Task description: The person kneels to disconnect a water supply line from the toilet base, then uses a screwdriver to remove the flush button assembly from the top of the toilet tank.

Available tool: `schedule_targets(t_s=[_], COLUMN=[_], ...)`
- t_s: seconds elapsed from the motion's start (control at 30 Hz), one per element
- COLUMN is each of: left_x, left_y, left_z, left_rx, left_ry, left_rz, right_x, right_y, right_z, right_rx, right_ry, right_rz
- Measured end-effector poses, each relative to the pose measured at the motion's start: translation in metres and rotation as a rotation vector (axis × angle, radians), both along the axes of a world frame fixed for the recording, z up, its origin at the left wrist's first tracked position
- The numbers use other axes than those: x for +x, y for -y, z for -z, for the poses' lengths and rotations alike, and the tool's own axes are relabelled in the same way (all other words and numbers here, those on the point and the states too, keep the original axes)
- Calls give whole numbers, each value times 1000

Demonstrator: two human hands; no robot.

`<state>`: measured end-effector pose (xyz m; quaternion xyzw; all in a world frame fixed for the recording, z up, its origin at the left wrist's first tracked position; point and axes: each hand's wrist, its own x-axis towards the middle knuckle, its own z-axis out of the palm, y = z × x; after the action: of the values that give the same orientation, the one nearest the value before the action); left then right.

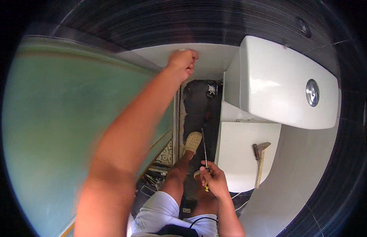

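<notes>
My left arm reaches far forward. At its end my left hand (184,63) is closed, its fingers curled against or just in front of the pale wall strip (215,59). What those fingers hold, if anything, is hidden. Lower down, my right hand (214,179) grips a screwdriver (205,148) by its yellow and black handle. The long thin shaft points up and away from me, over the dark floor. To the right of that hand is the closed white toilet lid (242,150).
A white toilet tank (278,79) with a round chrome button stands at the right. On the lid lies a hammer (261,164) with a wooden handle. A green panel (73,118) fills the left. Loose tools (150,182) lie on the floor near my leg. A metal fitting (211,89) sits on the floor ahead.
</notes>
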<state>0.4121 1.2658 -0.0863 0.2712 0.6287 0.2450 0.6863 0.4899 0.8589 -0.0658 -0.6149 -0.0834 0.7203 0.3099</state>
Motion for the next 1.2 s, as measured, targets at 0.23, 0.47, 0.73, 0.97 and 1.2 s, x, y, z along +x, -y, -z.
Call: schedule_targets(t_s=[0.23, 0.47, 0.73, 0.97, 1.2], left_x=[-17, -4, -6, -35, -12], left_y=[1, 9, 8, 28, 19], left_z=[-10, -7, 6, 11, 19], left_rx=[73, 70, 139, 464, 197], left_ry=[-84, 151, 108, -843, 19], left_rz=[174, -96, -40, 796, -77], right_x=[-1, 10, 3, 6, 18], right_y=[24, 32, 37, 33, 39], right_z=[-17, -10, -5, -13, -25], right_rx=[13, -23, -43, -56, 21], right_ry=[-3, 29, 15, 110, 71], right_rz=[-110, -56, 1, -85, 1])
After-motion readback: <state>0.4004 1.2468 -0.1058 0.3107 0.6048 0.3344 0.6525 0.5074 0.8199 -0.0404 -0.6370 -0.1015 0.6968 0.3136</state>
